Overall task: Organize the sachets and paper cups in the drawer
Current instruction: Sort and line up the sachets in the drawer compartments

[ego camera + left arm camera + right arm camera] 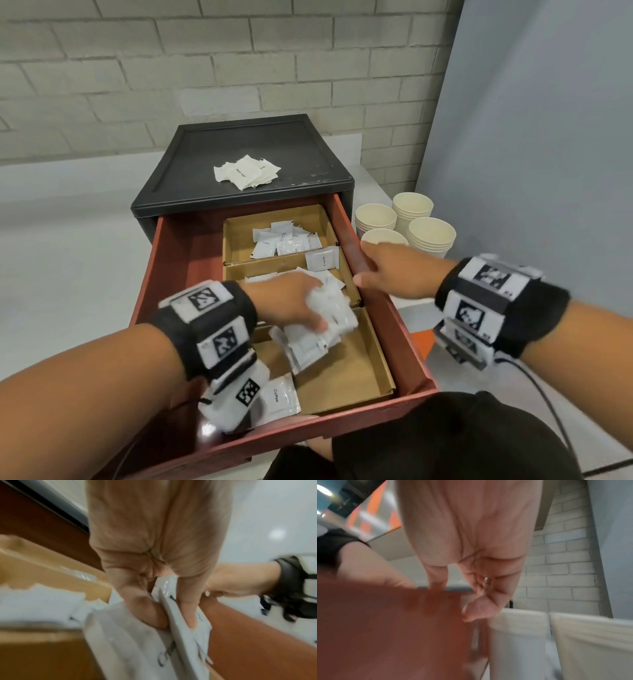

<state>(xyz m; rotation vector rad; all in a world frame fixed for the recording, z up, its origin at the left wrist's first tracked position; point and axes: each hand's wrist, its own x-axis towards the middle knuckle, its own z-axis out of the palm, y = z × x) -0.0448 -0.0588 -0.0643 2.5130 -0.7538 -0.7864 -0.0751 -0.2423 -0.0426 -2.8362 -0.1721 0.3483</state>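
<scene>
The red-brown drawer (178,274) is pulled out of a black cabinet (191,154). My left hand (308,308) grips a bunch of white sachets (329,332) over the cardboard tray's near compartment (352,373). In the left wrist view the thumb and fingers of the left hand (171,615) pinch the sachets (130,649). My right hand (363,270) holds the drawer's right wall (404,335), thumb inside and curled fingers outside, as the right hand (453,600) also appears in the right wrist view. Stacked paper cups (431,233) stand just right of the drawer, cups (518,635) close to the fingers.
More sachets lie in the far compartment (284,240), one Cream sachet (322,258) leans on a divider, and a Coffee sachet (279,397) sits by the front. A small sachet pile (246,171) rests on the cabinet top. The drawer's left half is bare red floor.
</scene>
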